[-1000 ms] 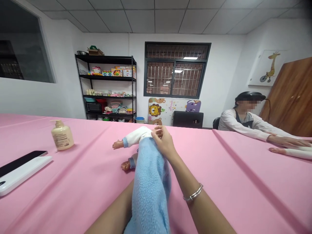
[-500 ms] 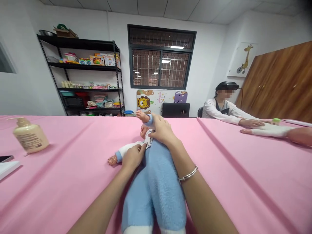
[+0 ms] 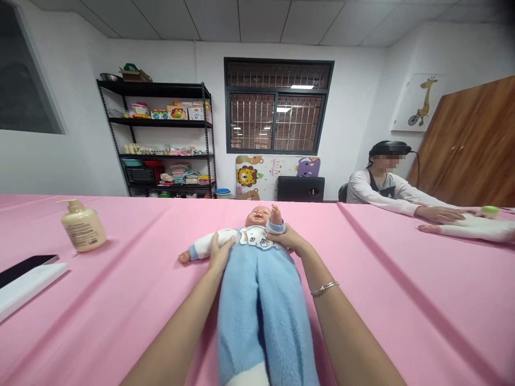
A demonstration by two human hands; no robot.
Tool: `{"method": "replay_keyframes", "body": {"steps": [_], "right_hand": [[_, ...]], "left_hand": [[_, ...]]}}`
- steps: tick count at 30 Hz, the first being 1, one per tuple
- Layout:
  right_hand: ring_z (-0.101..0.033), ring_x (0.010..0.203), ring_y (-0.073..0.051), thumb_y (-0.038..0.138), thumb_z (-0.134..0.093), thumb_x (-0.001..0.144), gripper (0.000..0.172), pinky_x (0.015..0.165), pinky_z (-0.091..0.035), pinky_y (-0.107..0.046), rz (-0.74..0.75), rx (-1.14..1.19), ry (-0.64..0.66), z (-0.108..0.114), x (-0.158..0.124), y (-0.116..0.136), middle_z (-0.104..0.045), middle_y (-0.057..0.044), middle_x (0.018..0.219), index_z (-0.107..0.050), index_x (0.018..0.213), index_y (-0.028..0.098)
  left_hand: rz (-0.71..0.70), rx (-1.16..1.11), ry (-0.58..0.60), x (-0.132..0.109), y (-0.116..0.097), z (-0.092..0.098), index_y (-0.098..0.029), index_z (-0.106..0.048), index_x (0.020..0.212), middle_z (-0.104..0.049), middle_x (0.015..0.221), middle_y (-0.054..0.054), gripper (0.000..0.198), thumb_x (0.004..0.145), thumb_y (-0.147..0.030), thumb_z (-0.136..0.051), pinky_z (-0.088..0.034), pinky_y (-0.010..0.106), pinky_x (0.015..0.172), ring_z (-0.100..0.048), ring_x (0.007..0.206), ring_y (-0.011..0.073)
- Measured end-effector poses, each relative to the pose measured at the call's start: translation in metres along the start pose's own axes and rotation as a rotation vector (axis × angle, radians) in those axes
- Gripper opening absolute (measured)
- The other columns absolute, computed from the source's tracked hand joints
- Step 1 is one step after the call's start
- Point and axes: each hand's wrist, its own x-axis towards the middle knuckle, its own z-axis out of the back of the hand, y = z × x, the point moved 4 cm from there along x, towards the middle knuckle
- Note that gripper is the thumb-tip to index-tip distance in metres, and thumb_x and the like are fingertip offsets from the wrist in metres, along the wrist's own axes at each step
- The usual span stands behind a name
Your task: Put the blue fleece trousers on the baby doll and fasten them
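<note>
Baby doll [image 3: 249, 268] now lies on its back in front of you, near the middle of the surface [image 3: 140, 300], its head close to the far edge and its legs running toward you past the bottom of the view. A second ago it was tipped onto its side with its face hidden; half a second ago it was only partly rolled back. Now its face, the animal-patterned bib [image 3: 253, 236] and both trouser legs show squarely. Your left hand [image 3: 220, 251], out of sight beneath the doll a second ago, is at the chest beside the outstretched arm, its fingers bent partway closed against that flank. Your right hand [image 3: 290, 241], earlier over the upturned side, has the opposite flank, fingers curled partway round it and partly hidden, the thumb just below the raised cuff [image 3: 276, 227]. You seem to have an even, two-sided hold on the trunk, so the doll looks settled and unlikely to roll over again. Toward the left of the surface, the pump bottle [image 3: 83, 229], the dark phone [image 3: 28, 268] and the white flat object [image 3: 32, 289] lie well apart from your arms. Off to the right, a co-worker [image 3: 376, 182] rests a hand [image 3: 440, 214] on a white-covered limb [image 3: 475, 229].
</note>
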Motion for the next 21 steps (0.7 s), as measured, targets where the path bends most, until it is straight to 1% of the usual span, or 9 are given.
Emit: {"method": "replay_keyframes", "body": {"steps": [2,3,5,7,10,13,15,18,21], "right_hand": [[-0.06,0.069,-0.018,0.031,-0.075,0.058,0.039,0.06,-0.049,-0.028,-0.096,0.132,0.015,-0.005,-0.001,-0.006,-0.064,-0.004,0.079,-0.06,0.091,0.015],[-0.06,0.068,-0.018,0.034,-0.072,0.062,0.039,0.057,-0.049,-0.027,-0.144,0.174,-0.032,-0.005,0.0,-0.012,-0.065,-0.004,0.081,-0.06,0.093,0.016],[-0.062,0.071,-0.017,0.038,-0.063,0.071,0.039,0.056,-0.05,-0.025,-0.213,0.239,-0.182,-0.001,0.001,-0.026,-0.064,-0.007,0.092,-0.056,0.101,0.015],[-0.062,0.079,-0.017,0.04,-0.054,0.076,0.043,0.061,-0.05,-0.024,-0.249,0.227,-0.348,0.008,0.002,-0.043,-0.061,-0.011,0.102,-0.05,0.108,0.012],[-0.058,0.094,-0.025,0.044,-0.057,0.071,0.061,0.073,-0.048,-0.03,-0.294,0.125,-0.577,0.024,-0.002,-0.064,-0.056,-0.018,0.11,-0.042,0.117,0.007],[-0.052,0.102,-0.035,0.05,-0.058,0.067,0.081,0.081,-0.043,-0.04,-0.302,-0.032,-0.731,0.033,-0.009,-0.072,-0.051,-0.026,0.113,-0.032,0.124,0.0],[-0.046,0.107,-0.039,0.052,-0.057,0.068,0.086,0.085,-0.039,-0.043,-0.282,-0.139,-0.801,0.034,-0.013,-0.072,-0.048,-0.027,0.115,-0.026,0.128,-0.002],[-0.041,0.11,-0.04,0.049,-0.059,0.067,0.087,0.088,-0.034,-0.045,-0.244,-0.28,-0.858,0.035,-0.015,-0.073,-0.048,-0.027,0.115,-0.025,0.13,-0.001],[-0.039,0.109,-0.04,0.046,-0.063,0.066,0.088,0.091,-0.029,-0.046,-0.213,-0.387,-0.879,0.039,-0.016,-0.077,-0.045,-0.03,0.114,-0.027,0.129,-0.004]], "left_hand": [[-0.015,-0.005,-0.09,0.013,0.002,0.015,-0.011,-0.027,0.135,-0.033,0.138,0.013,0.069,0.077,-0.023,-0.061,-0.036,0.027,0.1,-0.039,0.122,0.0223],[-0.039,0.002,-0.128,0.018,0.003,0.022,-0.01,-0.029,0.134,-0.034,0.137,0.012,0.068,0.076,-0.021,-0.062,-0.034,0.027,0.102,-0.039,0.122,0.0219],[-0.108,0.035,-0.189,0.027,0.005,0.033,-0.01,-0.032,0.132,-0.037,0.135,0.012,0.067,0.074,-0.018,-0.064,-0.032,0.027,0.103,-0.041,0.121,0.0212],[-0.2,0.108,-0.219,0.032,0.006,0.04,-0.014,-0.035,0.131,-0.041,0.132,0.011,0.066,0.072,-0.017,-0.065,-0.035,0.028,0.101,-0.044,0.117,0.0213],[-0.274,0.312,-0.16,0.032,0.008,0.04,-0.022,-0.035,0.13,-0.05,0.124,0.008,0.059,0.076,-0.023,-0.061,-0.041,0.033,0.093,-0.052,0.108,0.0231],[-0.254,0.607,-0.085,0.029,0.011,0.038,-0.026,-0.031,0.132,-0.06,0.11,0.009,0.05,0.085,-0.032,-0.047,-0.04,0.043,0.088,-0.055,0.103,0.0282],[-0.232,0.771,-0.075,0.028,0.012,0.037,-0.026,-0.028,0.134,-0.062,0.105,0.011,0.048,0.088,-0.036,-0.038,-0.036,0.048,0.088,-0.054,0.103,0.0315],[-0.193,0.914,-0.059,0.027,0.015,0.036,-0.025,-0.027,0.135,-0.061,0.107,0.014,0.048,0.09,-0.038,-0.03,-0.035,0.048,0.086,-0.054,0.101,0.0335],[-0.211,1.044,0.056,0.027,0.018,0.032,-0.024,-0.025,0.138,-0.059,0.109,0.018,0.05,0.09,-0.039,-0.026,-0.035,0.046,0.084,-0.053,0.102,0.0349]]}}
